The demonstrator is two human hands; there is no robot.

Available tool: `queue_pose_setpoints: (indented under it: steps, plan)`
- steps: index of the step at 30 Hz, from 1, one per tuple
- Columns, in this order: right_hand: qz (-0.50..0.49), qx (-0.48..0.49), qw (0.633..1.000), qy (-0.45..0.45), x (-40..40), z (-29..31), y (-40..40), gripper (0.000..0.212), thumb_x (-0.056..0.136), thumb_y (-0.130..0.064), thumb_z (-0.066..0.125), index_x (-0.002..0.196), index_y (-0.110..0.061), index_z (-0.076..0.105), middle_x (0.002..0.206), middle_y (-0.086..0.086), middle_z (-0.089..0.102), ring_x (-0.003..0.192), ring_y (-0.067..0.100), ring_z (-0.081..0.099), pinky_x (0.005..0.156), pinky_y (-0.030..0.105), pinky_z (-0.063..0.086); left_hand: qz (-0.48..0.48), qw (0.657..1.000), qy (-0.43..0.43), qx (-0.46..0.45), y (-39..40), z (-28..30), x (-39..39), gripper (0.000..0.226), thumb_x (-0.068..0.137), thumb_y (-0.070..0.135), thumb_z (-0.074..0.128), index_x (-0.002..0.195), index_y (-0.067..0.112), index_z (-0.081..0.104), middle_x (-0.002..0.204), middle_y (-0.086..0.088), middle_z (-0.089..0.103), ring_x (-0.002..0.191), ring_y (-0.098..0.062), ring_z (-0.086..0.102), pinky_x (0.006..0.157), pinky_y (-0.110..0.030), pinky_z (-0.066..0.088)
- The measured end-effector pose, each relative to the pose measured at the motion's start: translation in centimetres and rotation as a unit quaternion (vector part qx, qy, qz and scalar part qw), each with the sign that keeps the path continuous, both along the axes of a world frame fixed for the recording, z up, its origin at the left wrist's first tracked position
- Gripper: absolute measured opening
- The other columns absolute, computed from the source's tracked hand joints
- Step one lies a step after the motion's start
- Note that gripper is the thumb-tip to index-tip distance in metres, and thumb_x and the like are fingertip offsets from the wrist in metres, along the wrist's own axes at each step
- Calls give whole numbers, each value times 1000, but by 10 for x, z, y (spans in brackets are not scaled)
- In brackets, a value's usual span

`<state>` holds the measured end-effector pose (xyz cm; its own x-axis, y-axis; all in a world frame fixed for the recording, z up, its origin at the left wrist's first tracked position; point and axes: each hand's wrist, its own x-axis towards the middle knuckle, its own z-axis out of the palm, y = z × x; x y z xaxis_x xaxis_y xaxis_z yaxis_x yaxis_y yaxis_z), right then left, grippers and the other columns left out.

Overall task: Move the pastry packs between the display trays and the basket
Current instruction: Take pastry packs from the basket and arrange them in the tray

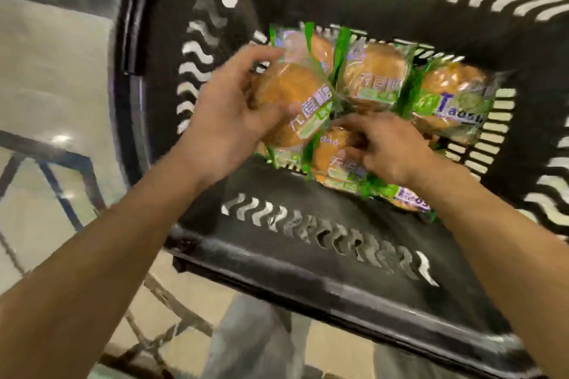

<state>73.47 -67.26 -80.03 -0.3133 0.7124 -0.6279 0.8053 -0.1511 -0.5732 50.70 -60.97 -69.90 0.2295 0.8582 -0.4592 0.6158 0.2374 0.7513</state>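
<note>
I look down into a black plastic basket (pixel 323 258) with wavy slots in its walls. Several pastry packs in clear wrap with green and purple print lie on its floor. My left hand (pixel 228 114) grips one pastry pack (pixel 295 101) at the left of the basket, fingers curled over its top and side. My right hand (pixel 391 148) reaches in beside it, fingers curled on another pastry pack (pixel 335 157) near the front wall. Two more packs (pixel 375 74) (pixel 452 101) lie further back and to the right. The frame is motion-blurred.
The basket's dark rim and handle (pixel 129 40) curve up the left side. Pale shiny floor tiles (pixel 46 71) lie beyond it at left, with a dark metal frame (pixel 61 169) low on the left. My grey trouser legs (pixel 252 338) show below the basket.
</note>
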Motion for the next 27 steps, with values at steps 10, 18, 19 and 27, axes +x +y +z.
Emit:
queue_pose_setpoints:
  steps: [10,18,19,27]
  plan:
    - [9,-27,999,-24,3,1,-24,56,98,-44,58,150,-28,42,132,9,53,123,32,48,95,41,45,-77,994,66,-42,27,-34,28,65,70,40,84,130,32,63,113,4,65,102,-17,64,93,-40,56]
    - [-102,232,966,-51,64,49,-38,29,93,-19,61,121,-12,65,120,10,60,106,33,56,81,43,52,-218,970,93,-56,60,-61,97,57,79,19,84,131,31,63,114,3,69,101,-12,64,92,-25,51]
    - [-113,254,958,-69,74,51,-36,31,92,-18,63,122,-10,65,124,13,60,109,34,54,87,44,49,-244,962,112,-42,60,-68,105,57,80,20,82,132,31,63,117,1,66,108,-15,61,93,-22,46]
    - [-103,97,974,-177,84,35,-29,68,94,-41,63,153,-22,36,163,11,24,147,36,25,116,52,31,-288,906,279,134,32,-84,128,55,91,32,68,142,20,50,149,-14,38,139,-34,31,112,-45,32]
